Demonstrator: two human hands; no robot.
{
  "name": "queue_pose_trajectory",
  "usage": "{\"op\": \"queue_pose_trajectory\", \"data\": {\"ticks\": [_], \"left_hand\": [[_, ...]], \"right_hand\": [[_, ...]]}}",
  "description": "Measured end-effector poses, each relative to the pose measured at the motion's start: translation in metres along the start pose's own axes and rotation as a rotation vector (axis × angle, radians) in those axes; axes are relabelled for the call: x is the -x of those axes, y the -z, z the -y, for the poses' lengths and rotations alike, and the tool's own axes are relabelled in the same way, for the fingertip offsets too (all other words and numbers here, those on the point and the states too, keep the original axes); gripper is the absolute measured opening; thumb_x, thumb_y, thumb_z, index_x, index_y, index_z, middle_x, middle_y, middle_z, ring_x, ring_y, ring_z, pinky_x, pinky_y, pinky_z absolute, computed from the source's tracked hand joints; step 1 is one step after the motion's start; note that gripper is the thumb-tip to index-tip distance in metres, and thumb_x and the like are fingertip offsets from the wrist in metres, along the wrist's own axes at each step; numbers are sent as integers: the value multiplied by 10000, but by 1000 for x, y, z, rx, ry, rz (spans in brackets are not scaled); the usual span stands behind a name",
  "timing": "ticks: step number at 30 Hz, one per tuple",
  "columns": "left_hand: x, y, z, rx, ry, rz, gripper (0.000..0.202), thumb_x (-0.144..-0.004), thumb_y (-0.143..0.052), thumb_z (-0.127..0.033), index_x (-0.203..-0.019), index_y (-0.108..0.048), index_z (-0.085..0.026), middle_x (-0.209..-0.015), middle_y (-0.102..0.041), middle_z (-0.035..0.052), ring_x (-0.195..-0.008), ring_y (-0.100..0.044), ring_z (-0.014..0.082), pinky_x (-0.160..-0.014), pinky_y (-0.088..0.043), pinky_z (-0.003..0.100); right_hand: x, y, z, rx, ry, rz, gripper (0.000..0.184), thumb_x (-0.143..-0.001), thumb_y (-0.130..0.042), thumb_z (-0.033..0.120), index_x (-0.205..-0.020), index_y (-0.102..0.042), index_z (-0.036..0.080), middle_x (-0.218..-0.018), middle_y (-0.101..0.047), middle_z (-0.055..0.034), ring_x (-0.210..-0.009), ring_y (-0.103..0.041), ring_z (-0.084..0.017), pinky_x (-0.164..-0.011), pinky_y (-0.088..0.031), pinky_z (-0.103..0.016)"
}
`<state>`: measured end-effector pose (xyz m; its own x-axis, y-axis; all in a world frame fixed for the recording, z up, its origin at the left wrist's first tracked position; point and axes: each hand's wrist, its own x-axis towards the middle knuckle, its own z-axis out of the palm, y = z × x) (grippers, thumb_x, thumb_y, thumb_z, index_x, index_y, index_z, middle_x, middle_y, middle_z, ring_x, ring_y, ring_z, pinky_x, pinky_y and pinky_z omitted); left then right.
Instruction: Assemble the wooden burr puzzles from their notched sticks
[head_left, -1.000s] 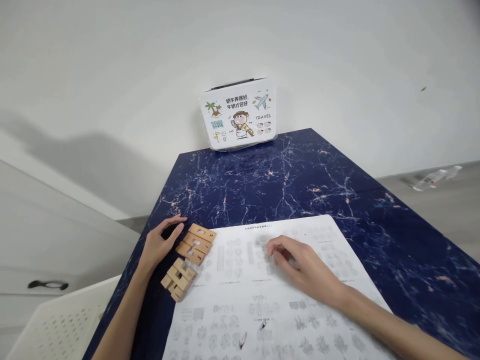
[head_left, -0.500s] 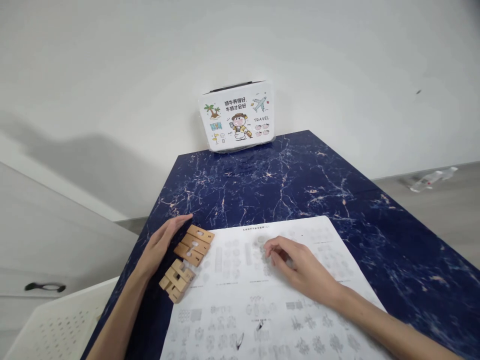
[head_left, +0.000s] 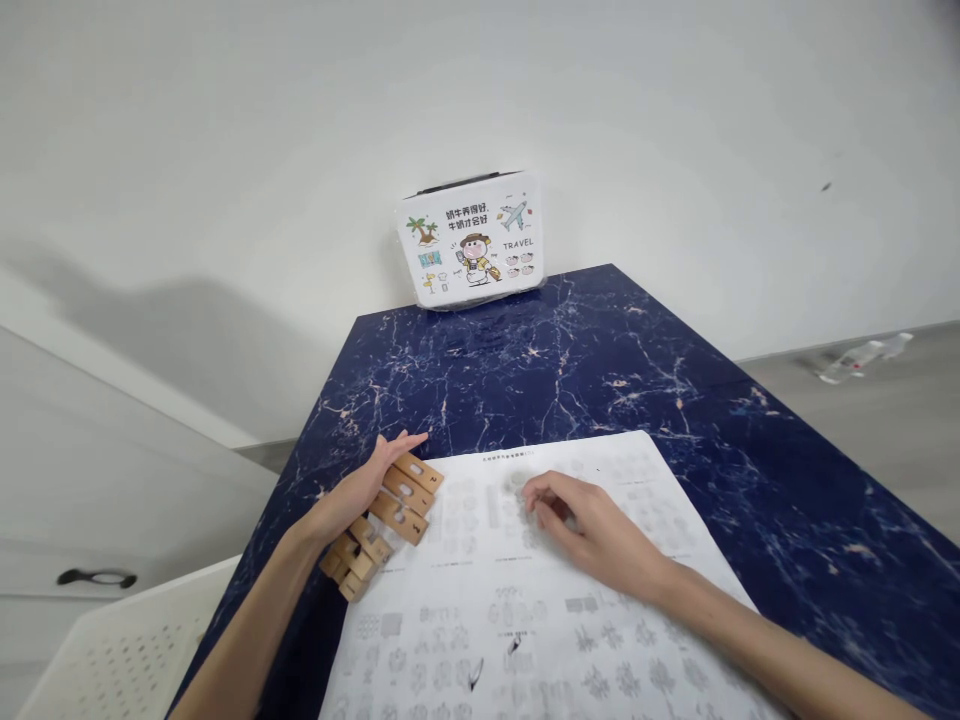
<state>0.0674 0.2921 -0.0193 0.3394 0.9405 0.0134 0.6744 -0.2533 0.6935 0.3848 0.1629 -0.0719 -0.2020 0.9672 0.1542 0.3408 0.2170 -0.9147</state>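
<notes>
Three flat wooden puzzle pieces [head_left: 406,499] with numbers and slots lie side by side over the sheet's upper left edge. Nearer to me sits a cluster of interlocked, notched wooden pieces [head_left: 355,560]. My left hand [head_left: 360,495] lies along the left side of both groups, touching the flat pieces and partly covering them. Its fingers are stretched out and grip nothing. My right hand [head_left: 574,515] rests on the printed sheet [head_left: 450,590], loosely curled, with thumb and fingertips close together. Nothing shows in it.
The sheet, with rows of faint diagrams, covers the near part of a dark blue marbled table [head_left: 517,370]. A white cartoon-printed case [head_left: 472,240] leans on the wall at the back. A white perforated basket [head_left: 135,650] stands at left; plastic bottles [head_left: 862,360] lie on the floor.
My left hand has moved right over the wooden pieces. The flat pieces have shifted slightly right. My right hand has hardly moved on the sheet.
</notes>
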Motion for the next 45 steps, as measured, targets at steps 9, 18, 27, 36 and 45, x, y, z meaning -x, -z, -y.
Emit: {"op": "queue_pose_trajectory", "data": {"ticks": [9, 18, 27, 36, 45], "left_hand": [[-12, -7, -6, -45, 20, 509, 593, -1071, -198, -665, -1614, -315, -457, -1748, -85, -83, -1616, 6, 307, -1237, -314, 601], [-5, -57, -22, -318, -101, 404, 636, -1096, -197, -609, -1653, -279, -314, -1767, -99, -3, -1629, 27, 288, -1318, -66, 578], [17, -93, -40, -364, -250, 275, 536, -1127, -216, -496, -1592, -381, -285, -1753, -207, 32, -1633, -60, 246, -1327, -117, 556], [38, -118, -83, -6, -151, 273, 535, -1130, -178, -487, -1573, -399, -284, -1725, -298, 17, -1629, -123, 218, -1335, -155, 545], [68, -83, -81, -72, -245, 216, 516, -1018, -587, -370, -1511, -434, -358, -1601, -455, 72, -1481, -446, 304, -1212, -433, 533]], "right_hand": [[-2, 0, -3, -21, -13, 14, 140, -1011, -508, 183, -1047, -635, 231, -921, -718, -23, -787, -657, -184, -670, -495, -309], [-2, 1, -2, -23, -8, 17, 136, -1007, -516, 192, -1059, -635, 234, -941, -727, -22, -795, -669, -185, -685, -503, -312], [-3, 1, -4, -10, 19, 13, 144, -1013, -509, 174, -1072, -626, 235, -957, -726, -21, -813, -674, -184, -705, -501, -318], [-1, 1, -1, 80, 90, -19, 141, -1022, -483, 152, -1037, -599, 232, -922, -688, -17, -759, -631, -176, -702, -503, -324], [3, -2, 4, 254, 288, 23, 374, -924, -618, 95, -1265, -576, 243, -1159, -616, -106, -1039, -613, -274, -884, -570, -456]]}}
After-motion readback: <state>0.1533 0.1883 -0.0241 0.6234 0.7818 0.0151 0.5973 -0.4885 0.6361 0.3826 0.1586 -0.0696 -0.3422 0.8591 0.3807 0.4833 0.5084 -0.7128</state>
